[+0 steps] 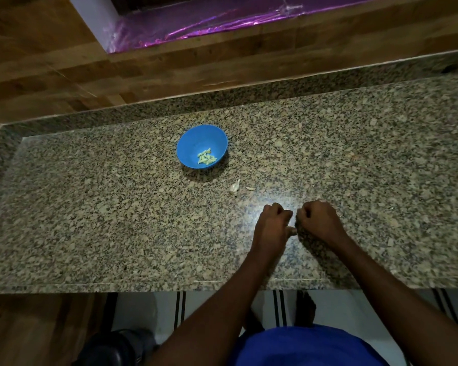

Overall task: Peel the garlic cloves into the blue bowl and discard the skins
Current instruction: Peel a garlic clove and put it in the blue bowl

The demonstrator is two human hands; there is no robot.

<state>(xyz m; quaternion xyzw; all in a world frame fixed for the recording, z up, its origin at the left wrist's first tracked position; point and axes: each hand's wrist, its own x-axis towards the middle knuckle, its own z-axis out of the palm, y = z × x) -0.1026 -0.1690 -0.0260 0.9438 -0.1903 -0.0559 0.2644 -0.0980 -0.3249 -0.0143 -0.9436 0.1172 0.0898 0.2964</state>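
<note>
Right of centre, the left hand [271, 223] and right hand [318, 220] sit curled, side by side, probably peeling a hidden clove, so the next move is likely dropping it among the cloves [206, 157] in the bowl [189, 142] at upper centre, then clearing the skins [234, 186] below it.

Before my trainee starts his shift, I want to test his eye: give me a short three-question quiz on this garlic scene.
1. True or false: the blue bowl is empty.
2. The garlic skin lies: A) inside the bowl, B) on the granite counter, C) on the floor.
3. Which hand is nearer the bowl?

Key: 1 false, it holds peeled cloves. 2 B. 3 The left hand, not the right hand.
</note>
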